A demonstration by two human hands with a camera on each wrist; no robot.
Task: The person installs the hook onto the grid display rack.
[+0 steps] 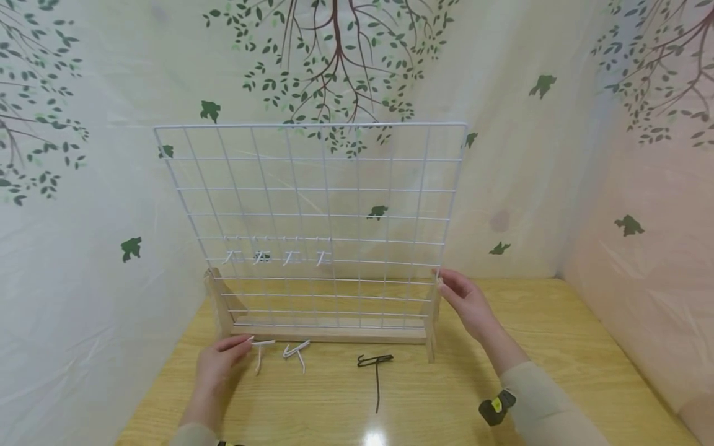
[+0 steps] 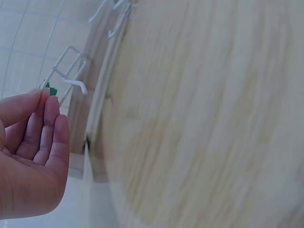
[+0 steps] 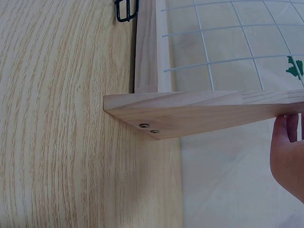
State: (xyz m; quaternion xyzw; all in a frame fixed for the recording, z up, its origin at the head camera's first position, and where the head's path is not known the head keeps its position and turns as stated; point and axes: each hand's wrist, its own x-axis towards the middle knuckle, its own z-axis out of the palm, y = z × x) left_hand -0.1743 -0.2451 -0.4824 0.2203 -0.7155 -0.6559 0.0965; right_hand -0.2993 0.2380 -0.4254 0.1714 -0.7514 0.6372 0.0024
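Note:
My left hand (image 1: pixel 214 368) pinches the end of a white wire hook (image 1: pixel 264 342) between thumb and fingertips, low in front of the rack. In the left wrist view the hook (image 2: pixel 71 66) projects past the fingertips. My right hand (image 1: pixel 471 310) grips the top of the right wooden upright (image 1: pixel 432 316), thumb in front; in the right wrist view part of the hand (image 3: pixel 289 161) is cut off by the edge. A white wire grid (image 1: pixel 362 216) stands in the wooden base (image 1: pixel 334 334). Several white hooks (image 1: pixel 292 257) hang in a row on its lower left half.
On the table (image 1: pixel 312 409), in front of the base, lie another white hook (image 1: pixel 296 350) and a black hook (image 1: pixel 377 360) with a long prong. Behind the rack hangs a pale sheet (image 1: pixel 502 186) printed with branches and leaves.

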